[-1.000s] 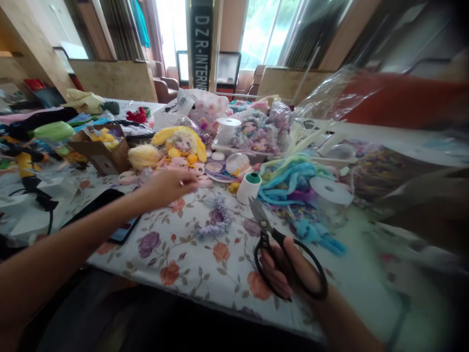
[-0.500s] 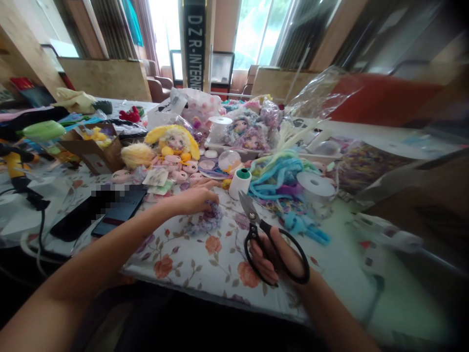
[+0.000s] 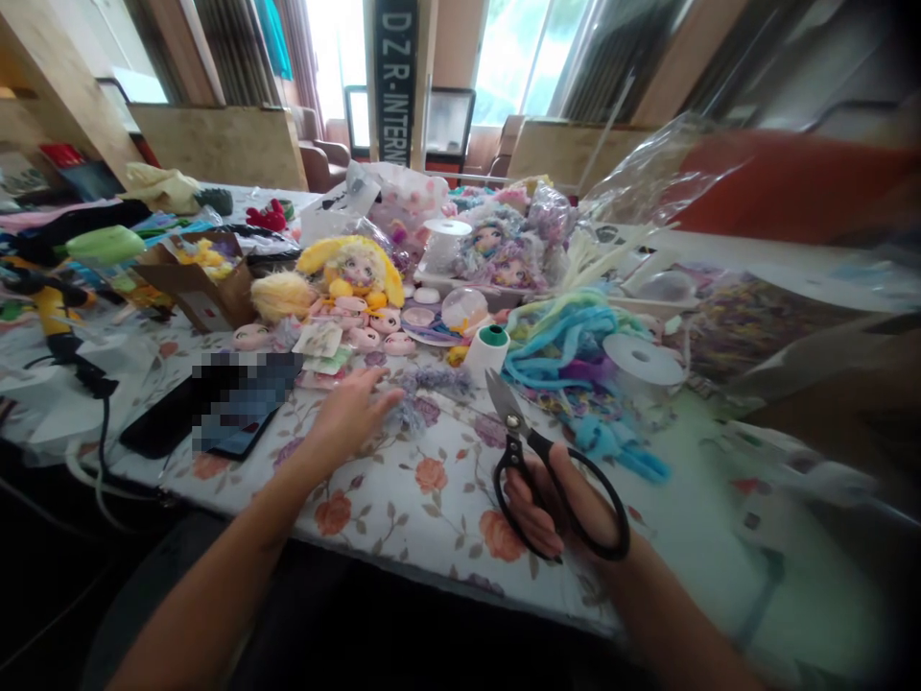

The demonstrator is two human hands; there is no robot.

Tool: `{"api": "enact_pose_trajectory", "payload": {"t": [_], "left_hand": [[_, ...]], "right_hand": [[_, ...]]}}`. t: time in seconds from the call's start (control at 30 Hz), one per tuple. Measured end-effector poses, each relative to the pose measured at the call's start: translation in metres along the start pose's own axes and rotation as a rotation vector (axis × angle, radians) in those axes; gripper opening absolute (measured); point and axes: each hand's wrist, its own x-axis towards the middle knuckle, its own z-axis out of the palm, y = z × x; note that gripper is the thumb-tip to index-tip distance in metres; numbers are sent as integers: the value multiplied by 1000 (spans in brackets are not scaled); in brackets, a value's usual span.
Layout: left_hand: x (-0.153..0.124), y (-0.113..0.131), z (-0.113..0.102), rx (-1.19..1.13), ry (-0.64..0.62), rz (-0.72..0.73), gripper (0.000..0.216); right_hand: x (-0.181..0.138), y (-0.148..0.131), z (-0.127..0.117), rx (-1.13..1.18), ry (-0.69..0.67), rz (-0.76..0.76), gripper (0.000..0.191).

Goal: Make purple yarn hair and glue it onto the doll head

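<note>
In my right hand [image 3: 547, 504] is a pair of black-handled scissors [image 3: 512, 422], with fingers and thumb through the loops and the blades pointing up and away, slightly parted. My left hand [image 3: 352, 415] hovers or rests over the flowered cloth with its fingers stretched out and nothing in them. Just beyond its fingertips lies a small heap of fuzzy lilac-grey yarn [image 3: 438, 379]. A white thread cone [image 3: 487, 357] with a green top stands behind the scissor blades.
Two phones [image 3: 248, 422] lie to the left near a glue gun [image 3: 54, 321]. Behind are a yellow-eared doll [image 3: 352, 269], several doll faces [image 3: 360, 338] and an open cardboard box [image 3: 208, 297]. Blue-green yarn [image 3: 554, 336], a white spool [image 3: 643, 360] and plastic bags [image 3: 662, 178] spread right.
My left hand has let go of the lilac-grey yarn and drawn back to the left, fingers opening. The scissors stay in my right hand. The view has shifted slightly left.
</note>
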Motion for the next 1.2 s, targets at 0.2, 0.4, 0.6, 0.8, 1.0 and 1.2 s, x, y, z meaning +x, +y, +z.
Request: {"api": "enact_pose_trajectory", "payload": {"t": [0.2,0.4,0.6,0.8,1.0,1.2], "left_hand": [[-44,-4,-2,-89,325,-93,17],[-43,15,19,-45,202,0,26],[-32,12,19,-62,45,5,12],[-39,-6,8,-256,57,-80,24],[-37,6,7,-135,156,-64,27],[-28,16,12,58,90,-44,15]], "right_hand": [[1,0,-1,-25,-38,29,64],[0,-3,4,-52,27,48,65],[-1,-3,5,-24,42,40,63],[-3,-2,5,-73,50,33,65],[0,-5,3,-123,3,48,66],[3,-12,7,-282,14,158,70]]}}
